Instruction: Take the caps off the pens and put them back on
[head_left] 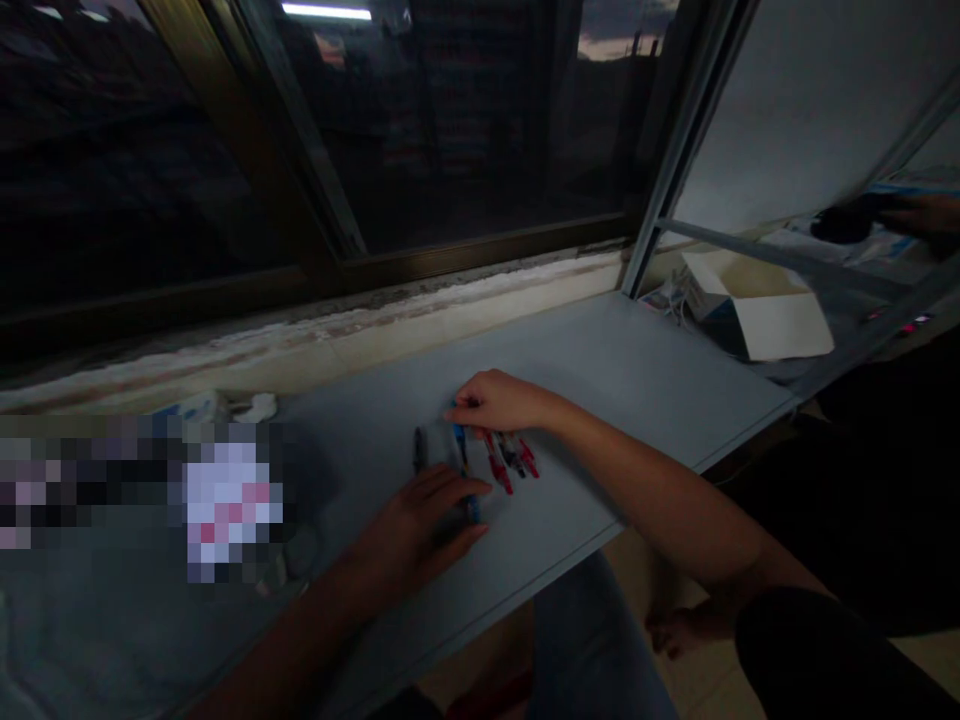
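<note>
We are facing a dark, brown-framed glass window (465,130), and beneath it we are sitting at a long, smooth grey table (660,370). A bare right forearm (637,470) is slanting across the tabletop from the lower right, bent at the elbow, while a bare left forearm (300,635) is coming in low from the lower left, dimmer in the shade. An open white cardboard box (784,322) is standing beyond the table's right end, below a grey metal rail (780,258). We are holding the left hand (420,515) palm inward, its fingers bending forward and its thumb standing well apart from them, with the near end of a slim blue-and-dark pen (460,436) showing in that gap; we are not able to tell whether the skin is pressing on it. We are keeping the right hand (495,402) at the pen's far end, wrist lowered, fingers curling in and nearly meeting the thumb; the tips are touching or just beside that end, and we are unable to tell whether they are gripping it. The pen is lying on the table, roughly in line between both hands. Just to its right, several red and dark pens (498,470) are lying loosely side by side, and to its left a slim black pen (419,448) is lying near the left fingers.
</note>
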